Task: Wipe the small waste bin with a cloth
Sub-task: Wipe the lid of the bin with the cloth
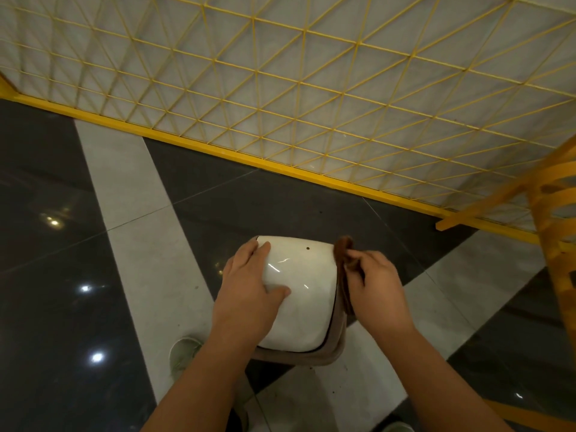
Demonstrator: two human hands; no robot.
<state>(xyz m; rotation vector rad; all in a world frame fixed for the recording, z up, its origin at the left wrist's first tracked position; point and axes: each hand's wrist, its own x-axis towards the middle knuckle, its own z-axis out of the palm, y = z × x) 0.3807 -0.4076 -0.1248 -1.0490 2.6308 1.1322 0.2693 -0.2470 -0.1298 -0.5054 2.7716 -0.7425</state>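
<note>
On the dark and pale tiled floor (pixel 131 188), low in the middle of the view, stands the small bin (pixel 299 294), seen from above: a glossy white domed lid over a greyish-brown body whose rim shows at the lid's 5 o'clock edge. The left hand (pixel 249 288) lies flat on the lid's 9 o'clock side, fingers straight and spread over the far corner, thumb stretched across the white top toward the middle, pressing rather than gripping. The right hand (pixel 374 282) is at the bin's 3 o'clock side, its fingers curled round a brown cloth (pixel 343 257), pinching it against the bin's right edge. The cloth bunches above the fingertips at the lid's 2 o'clock corner and trails down the side of the bin under the palm. The lid is closed, so nothing inside the bin can be seen. A small dark dot sits on the lid near 12 o'clock.

Beyond the bin, from 10 o'clock across to 3 o'clock, runs a yellow wire fence (pixel 311 104) with a solid yellow bottom bar. At 3 o'clock, well apart from the right hand, stands a yellow slatted frame (pixel 554 219). A pale shoe (pixel 184 353) rests on the floor at 7 o'clock, just beside the left forearm.
</note>
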